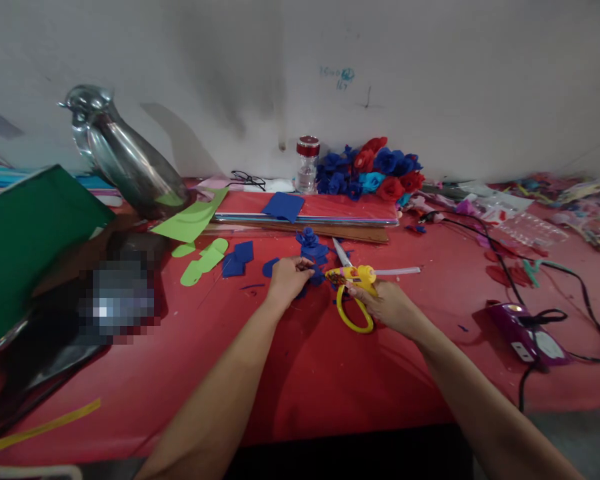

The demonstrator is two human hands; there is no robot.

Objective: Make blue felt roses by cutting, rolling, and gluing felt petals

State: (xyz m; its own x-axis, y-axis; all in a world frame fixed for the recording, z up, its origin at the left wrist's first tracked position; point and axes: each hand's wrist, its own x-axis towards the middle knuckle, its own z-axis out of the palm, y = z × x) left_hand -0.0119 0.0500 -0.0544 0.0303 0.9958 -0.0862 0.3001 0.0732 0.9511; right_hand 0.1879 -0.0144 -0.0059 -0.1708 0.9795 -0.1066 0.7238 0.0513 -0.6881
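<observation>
The left hand (pixel 289 278) pinches a blue foam piece (pixel 314 272), its grip clamped on the piece near the middle of the bench (pixel 300 380). The right hand (pixel 387 305) is closed around a yellow glue gun (pixel 357 275), nozzle touching the piece. Yellow-handled scissors (pixel 351 303) lie under that hand. One blue rosette (pixel 309 239) stands just behind; finished flowers (pixel 373 170) are piled at the far edge. Judged progress: several flowers done, this one partly assembled; loose blue petals (pixel 237 261) are left over.
</observation>
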